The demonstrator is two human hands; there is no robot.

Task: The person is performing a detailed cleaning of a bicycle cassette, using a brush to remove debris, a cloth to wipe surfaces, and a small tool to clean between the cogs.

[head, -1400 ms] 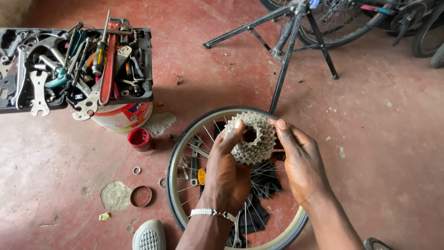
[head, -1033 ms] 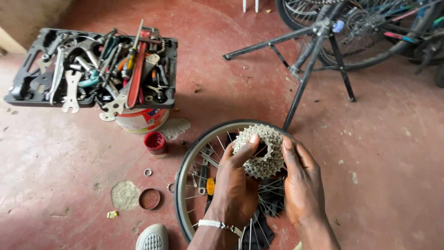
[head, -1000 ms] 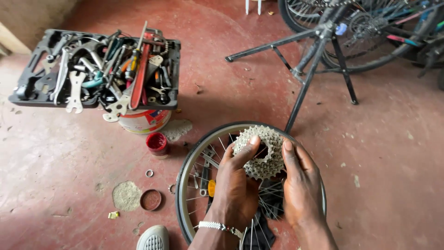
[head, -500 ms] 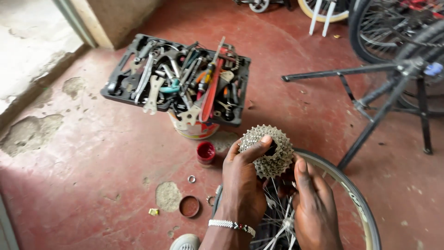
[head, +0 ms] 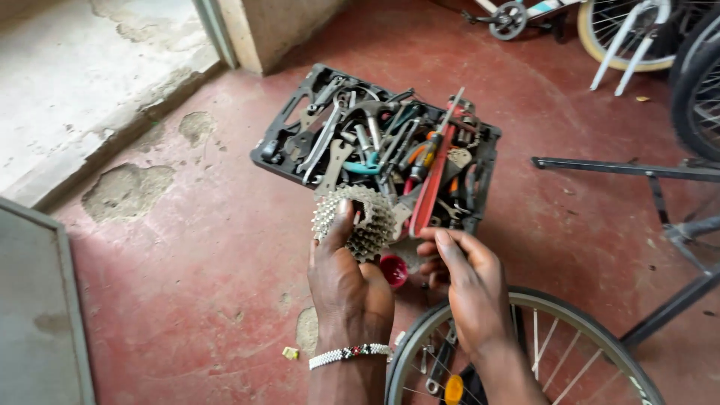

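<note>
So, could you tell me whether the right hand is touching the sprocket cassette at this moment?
Apart. The head view shows the cassette gripped only by the left hand, while the right hand sits beside it with the red cap and floor visible between them.

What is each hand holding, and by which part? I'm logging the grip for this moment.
The left hand holds the bicycle sprocket cassette by its toothed rim, thumb on top. The right hand holds nothing, fingers near the tool tray.

A black plastic tool tray (head: 289, 142) crammed with metal spanners sits on the red concrete floor (head: 187, 255), behind a silver toothed sprocket cassette (head: 360, 217). A spoked bicycle wheel (head: 570, 330) lies nearer, right; a small red cap (head: 394, 270) rests between them.
</note>
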